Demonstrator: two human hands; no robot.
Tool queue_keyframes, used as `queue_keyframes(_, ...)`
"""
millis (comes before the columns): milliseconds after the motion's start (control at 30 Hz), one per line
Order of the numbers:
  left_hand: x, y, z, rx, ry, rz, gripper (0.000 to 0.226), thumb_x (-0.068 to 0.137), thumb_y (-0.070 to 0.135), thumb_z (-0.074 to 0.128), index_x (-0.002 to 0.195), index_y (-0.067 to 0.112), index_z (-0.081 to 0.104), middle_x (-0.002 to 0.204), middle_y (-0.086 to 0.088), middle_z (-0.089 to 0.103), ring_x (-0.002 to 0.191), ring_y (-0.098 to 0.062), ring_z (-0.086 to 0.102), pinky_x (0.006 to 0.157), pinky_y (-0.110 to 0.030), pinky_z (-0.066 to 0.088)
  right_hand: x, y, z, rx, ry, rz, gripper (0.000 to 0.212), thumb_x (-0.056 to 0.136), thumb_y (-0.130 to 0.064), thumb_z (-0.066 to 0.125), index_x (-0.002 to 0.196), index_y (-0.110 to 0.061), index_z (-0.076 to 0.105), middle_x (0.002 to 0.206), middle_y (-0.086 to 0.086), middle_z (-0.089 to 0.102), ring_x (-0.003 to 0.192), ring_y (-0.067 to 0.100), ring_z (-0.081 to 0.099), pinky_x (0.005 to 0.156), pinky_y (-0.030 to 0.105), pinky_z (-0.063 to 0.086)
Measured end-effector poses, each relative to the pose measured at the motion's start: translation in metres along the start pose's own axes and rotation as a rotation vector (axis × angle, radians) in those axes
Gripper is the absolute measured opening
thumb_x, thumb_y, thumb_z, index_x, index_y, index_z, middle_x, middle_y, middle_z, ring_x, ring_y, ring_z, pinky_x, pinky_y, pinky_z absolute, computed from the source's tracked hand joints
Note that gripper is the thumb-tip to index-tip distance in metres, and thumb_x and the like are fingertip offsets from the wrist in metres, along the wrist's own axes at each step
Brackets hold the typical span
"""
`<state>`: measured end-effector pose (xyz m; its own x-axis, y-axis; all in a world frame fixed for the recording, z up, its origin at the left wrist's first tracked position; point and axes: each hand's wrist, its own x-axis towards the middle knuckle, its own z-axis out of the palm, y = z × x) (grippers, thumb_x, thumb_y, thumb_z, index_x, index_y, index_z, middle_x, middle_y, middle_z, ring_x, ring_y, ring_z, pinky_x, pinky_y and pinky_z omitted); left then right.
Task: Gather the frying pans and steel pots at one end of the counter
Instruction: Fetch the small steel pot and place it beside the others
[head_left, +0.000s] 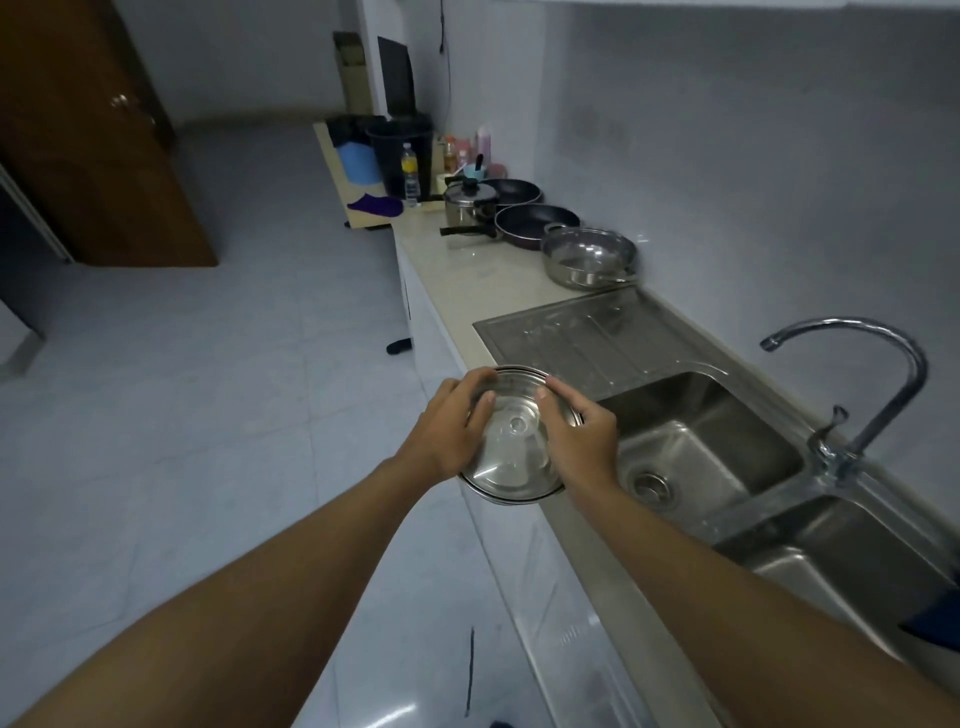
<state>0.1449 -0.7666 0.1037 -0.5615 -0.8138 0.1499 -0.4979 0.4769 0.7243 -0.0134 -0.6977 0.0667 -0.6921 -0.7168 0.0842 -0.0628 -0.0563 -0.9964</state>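
I hold a round steel pot (511, 457) with a glass lid between both hands, over the counter's front edge beside the sink. My left hand (449, 428) grips its left rim and my right hand (576, 434) grips its right rim. At the counter's far end stand a lidded steel pot (470, 202), two dark frying pans (514, 191) (535, 223) and a wide steel pot (589, 257) with a glass lid.
A steel double sink (696, 452) with drainboard (576, 332) and tap (857, 374) lies to my right. Bottles (410, 174), a black bin (400, 150) and a small table (358, 208) stand past the counter's end. The tiled floor spreads on the left, with a wooden door (88, 130).
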Motion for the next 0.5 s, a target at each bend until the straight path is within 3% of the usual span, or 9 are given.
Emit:
queue_keyframes(100, 0.049, -0.018, -0.009, -0.006, 0.019, -0.023, 0.036, 0.106, 0.036, 0.037, 0.141, 0.030, 0.044, 0.128, -0.003, 0.052, 0.113, -0.009, 0.044, 0.099, -0.027, 0.035, 0.048, 0.002, 0.028, -0.012, -0.038, 0.017, 0.018, 0.090, -0.036, 0.074, 0.107, -0.037, 0.079, 0.093, -0.034, 0.073, 0.094, -0.012, 0.068, 0.080, 0.009, 0.052)
queue_keyframes(233, 0.096, -0.041, -0.019, -0.034, 0.058, -0.039, 0.036, 0.106, 0.032, 0.039, 0.140, 0.026, 0.046, 0.120, 0.004, 0.052, 0.117, -0.012, 0.045, 0.099, -0.031, 0.038, 0.100, 0.008, 0.062, -0.041, -0.074, 0.019, 0.021, 0.090, -0.033, 0.073, 0.111, -0.033, 0.079, 0.089, -0.037, 0.071, 0.092, -0.016, 0.066, 0.073, 0.002, 0.049)
queue_keyframes(500, 0.199, -0.107, -0.045, -0.018, 0.025, -0.030, 0.038, 0.106, 0.035, 0.039, 0.141, 0.026, 0.046, 0.130, -0.004, 0.056, 0.122, -0.017, 0.048, 0.105, -0.038, 0.042, 0.182, 0.020, 0.137, -0.030, -0.057, 0.038, 0.016, 0.089, -0.036, 0.074, 0.103, -0.043, 0.078, 0.097, -0.029, 0.075, 0.093, -0.011, 0.068, 0.074, 0.005, 0.051)
